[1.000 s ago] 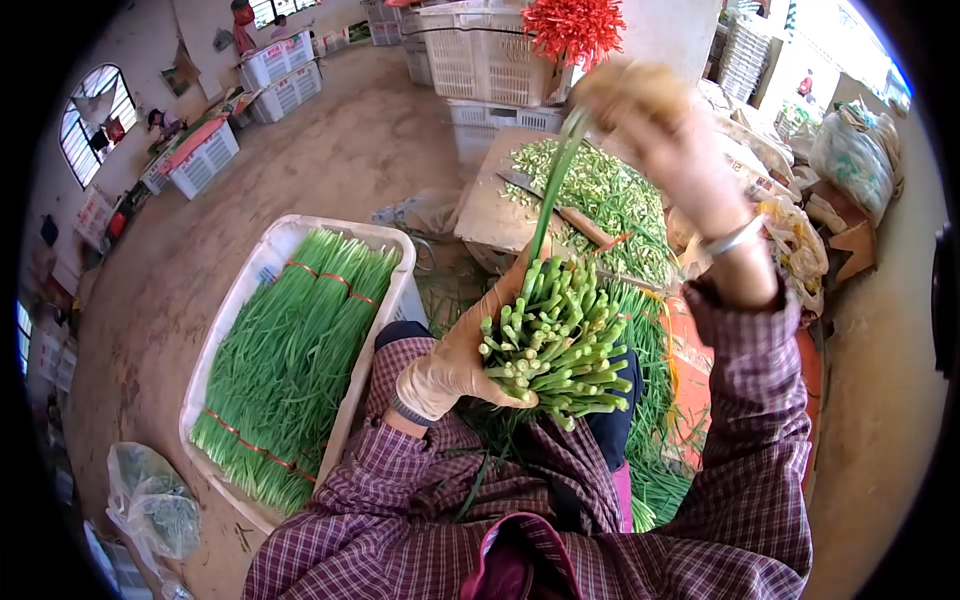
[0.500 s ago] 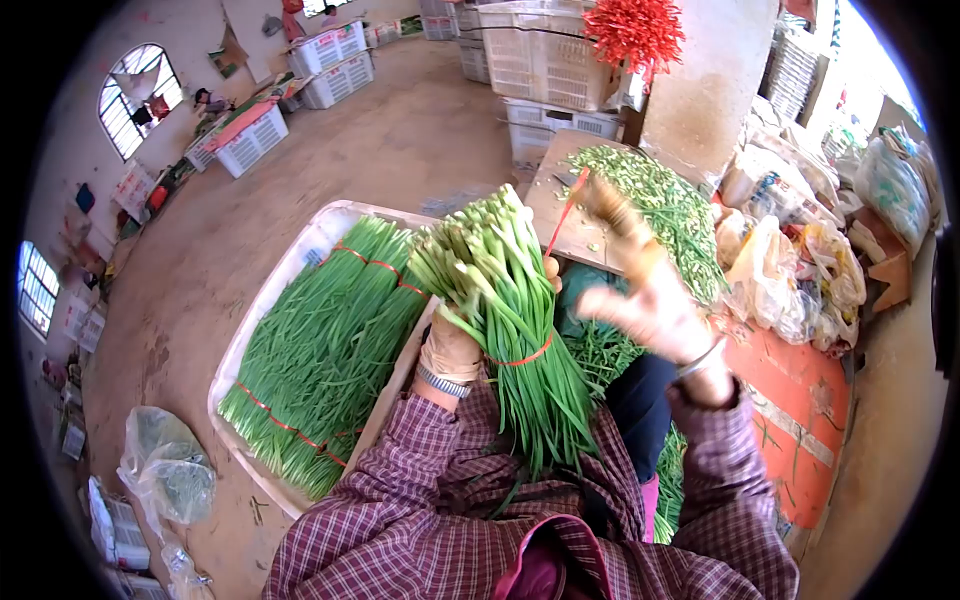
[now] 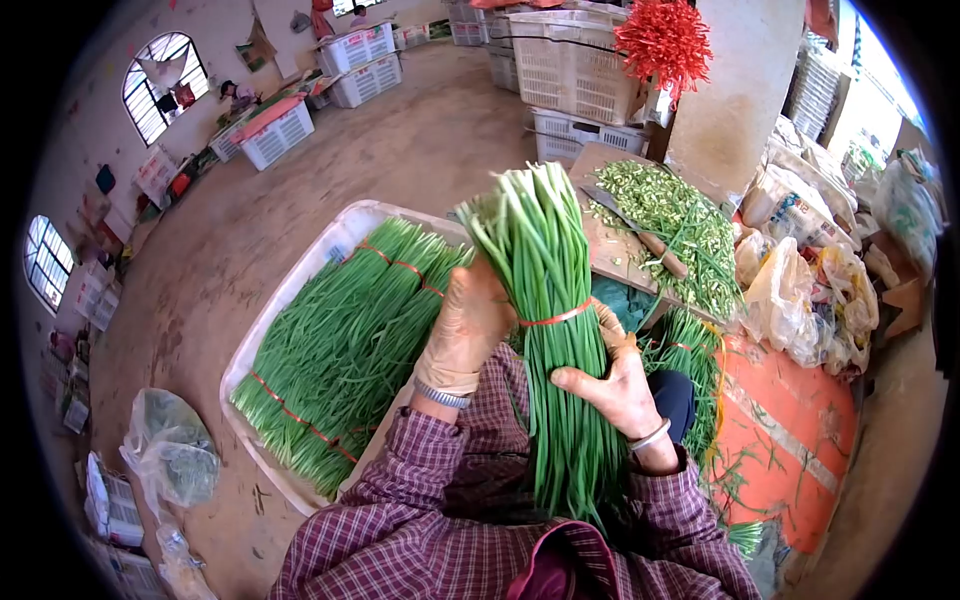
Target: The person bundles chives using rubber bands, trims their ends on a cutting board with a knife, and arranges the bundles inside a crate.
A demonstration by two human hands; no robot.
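Note:
A large bundle of green stalks (image 3: 560, 370) stands upright over my lap, pale ends up, with one red band round its middle. My left hand (image 3: 466, 325), in a thin glove, lies flat against the bundle's left side with its palm toward it. My right hand (image 3: 618, 385) grips the right side just below the band, thumb in front and fingers partly behind the stalks. On the left, a white crate (image 3: 240, 365) holds more banded bundles (image 3: 330, 350). A knife (image 3: 640, 232) lies on the wooden board (image 3: 600, 240) at the upper right, among cut stalk ends (image 3: 680, 215).
More greens (image 3: 690, 370) lie right of my knees, beside an orange sheet (image 3: 780, 430). Plastic bags (image 3: 785, 300) are piled at the right. Stacked crates (image 3: 575, 65) and red ties (image 3: 665, 45) are beyond the board. A clear bag (image 3: 175, 450) lies on the floor.
My right hand has come down from beside the board onto the bundle, and the raised red tie is gone from view. The knife now lies on the board. The bundle stands more upright.

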